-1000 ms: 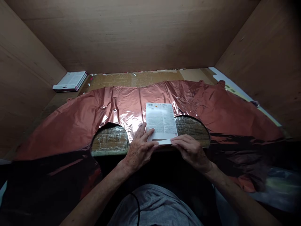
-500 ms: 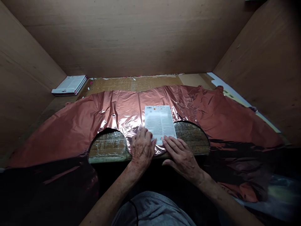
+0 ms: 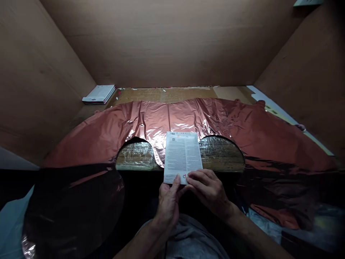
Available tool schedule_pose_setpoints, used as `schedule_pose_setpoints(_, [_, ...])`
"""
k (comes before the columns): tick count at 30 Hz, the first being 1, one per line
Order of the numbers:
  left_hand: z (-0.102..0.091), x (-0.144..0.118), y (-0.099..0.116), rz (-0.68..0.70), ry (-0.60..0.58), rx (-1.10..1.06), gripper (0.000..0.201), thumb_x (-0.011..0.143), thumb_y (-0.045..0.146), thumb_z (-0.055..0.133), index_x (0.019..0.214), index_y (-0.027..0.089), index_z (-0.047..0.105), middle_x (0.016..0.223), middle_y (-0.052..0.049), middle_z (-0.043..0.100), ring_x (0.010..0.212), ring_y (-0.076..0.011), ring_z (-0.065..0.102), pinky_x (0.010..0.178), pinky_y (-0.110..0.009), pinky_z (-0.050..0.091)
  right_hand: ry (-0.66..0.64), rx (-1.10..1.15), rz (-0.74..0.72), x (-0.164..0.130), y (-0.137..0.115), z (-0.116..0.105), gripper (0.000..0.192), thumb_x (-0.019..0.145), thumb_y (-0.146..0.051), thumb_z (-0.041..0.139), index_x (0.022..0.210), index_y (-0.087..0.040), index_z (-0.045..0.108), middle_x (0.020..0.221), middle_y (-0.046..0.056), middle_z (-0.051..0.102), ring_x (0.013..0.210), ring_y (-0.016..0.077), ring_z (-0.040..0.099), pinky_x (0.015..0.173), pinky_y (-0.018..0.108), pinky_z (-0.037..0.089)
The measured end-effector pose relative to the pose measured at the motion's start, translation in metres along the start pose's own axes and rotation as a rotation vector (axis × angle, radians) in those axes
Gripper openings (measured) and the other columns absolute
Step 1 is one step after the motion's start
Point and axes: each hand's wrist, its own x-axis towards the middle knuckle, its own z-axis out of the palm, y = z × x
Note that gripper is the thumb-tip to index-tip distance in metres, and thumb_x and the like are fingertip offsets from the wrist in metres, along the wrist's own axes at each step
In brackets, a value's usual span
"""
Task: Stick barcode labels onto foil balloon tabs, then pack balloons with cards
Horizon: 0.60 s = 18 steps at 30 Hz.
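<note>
A white printed card (image 3: pixel 183 154) with small text and a coloured logo at its lower edge is tilted up in front of me. My left hand (image 3: pixel 169 201) grips its bottom edge, thumb on top and fingers underneath. At the lower right corner, my right hand (image 3: pixel 207 189) is closed with its fingertips on the card. Beneath and behind it, a large flat rose-gold foil balloon (image 3: pixel 151 111) spreads across the bench, with two rounded cut-outs along its near edge. Its two ends hang down over the bench front.
A stack of similar cards (image 3: pixel 99 94) sits at the back left. Wooden panels (image 3: pixel 161 43) enclose the bench at the back and both sides. White paper with yellow tape (image 3: pixel 283 113) runs along the right. Clear plastic (image 3: pixel 265 225) lies low on the right.
The card has come up off the foil and toward me. My left hand has gone from lying on the foil to gripping the card's bottom edge; my right fingers have closed at its corner.
</note>
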Motion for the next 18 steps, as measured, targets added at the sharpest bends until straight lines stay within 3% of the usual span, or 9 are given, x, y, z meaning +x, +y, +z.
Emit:
schedule_pose_setpoints(3, [-0.004,-0.001,0.003,0.076,-0.001,0.004,0.050,0.072,0.041,0.085,0.111,0.014,0.069,0.114,-0.012,0.072,0.102,-0.0264,0.069,0.086,-0.036,0.059,-0.007,0.020,0.148,0.012,-0.013,0.005,0.011,0.095,-0.023,0.061,0.100,-0.017,0.069,0.096,0.008,0.069,0.089,0.0192,0.062,0.080,0.032,0.050])
schedule_pose_setpoints(5, [-0.008,-0.001,0.005,0.155,-0.009,0.072,0.047,0.076,0.042,0.081,0.112,0.014,0.068,0.112,-0.011,0.072,0.100,-0.0247,0.070,0.087,-0.035,0.058,-0.083,0.022,0.224,0.021,-0.020,0.004,0.011,0.097,-0.024,0.059,0.094,-0.017,0.067,0.092,0.007,0.068,0.083,0.0183,0.061,0.075,0.030,0.049])
schedule_pose_setpoints(9, [-0.014,0.000,0.014,0.260,0.001,0.349,0.040,0.078,0.046,0.078,0.100,0.013,0.072,0.092,-0.009,0.075,0.084,-0.0223,0.072,0.076,-0.031,0.061,-0.275,0.007,0.220,0.038,-0.026,0.002,0.019,0.098,-0.019,0.052,0.080,-0.018,0.057,0.074,0.002,0.061,0.064,0.0158,0.057,0.060,0.028,0.044])
schedule_pose_setpoints(11, [-0.015,0.002,0.023,0.268,-0.026,0.409,0.040,0.078,0.047,0.078,0.096,0.012,0.073,0.087,-0.008,0.075,0.077,-0.0215,0.072,0.068,-0.030,0.062,-0.202,0.016,0.172,0.043,-0.024,0.003,0.019,0.099,-0.017,0.049,0.082,-0.018,0.056,0.073,0.002,0.061,0.064,0.0153,0.059,0.061,0.027,0.045])
schedule_pose_setpoints(14, [-0.015,0.010,0.045,0.299,-0.019,0.410,0.040,0.078,0.047,0.078,0.096,0.012,0.072,0.085,-0.008,0.075,0.069,-0.0189,0.072,0.063,-0.028,0.062,0.005,0.051,0.193,0.042,-0.017,0.001,0.011,0.099,-0.015,0.049,0.093,-0.019,0.056,0.084,0.004,0.066,0.077,0.0155,0.065,0.072,0.025,0.050])
schedule_pose_setpoints(15, [-0.016,0.014,0.055,0.316,-0.010,0.404,0.039,0.079,0.047,0.077,0.097,0.012,0.072,0.085,-0.008,0.075,0.068,-0.0183,0.072,0.061,-0.027,0.061,0.003,0.085,0.216,0.040,-0.015,-0.002,0.009,0.099,-0.015,0.049,0.094,-0.020,0.056,0.086,0.004,0.067,0.079,0.0151,0.066,0.074,0.024,0.051])
schedule_pose_setpoints(18, [-0.019,0.035,0.089,0.389,0.014,0.381,0.039,0.078,0.046,0.078,0.096,0.013,0.071,0.084,-0.007,0.075,0.065,-0.0158,0.069,0.054,-0.022,0.057,-0.267,0.195,0.195,0.032,-0.005,-0.016,0.009,0.100,-0.021,0.051,0.097,-0.023,0.059,0.086,0.002,0.068,0.075,0.0142,0.067,0.067,0.022,0.053])
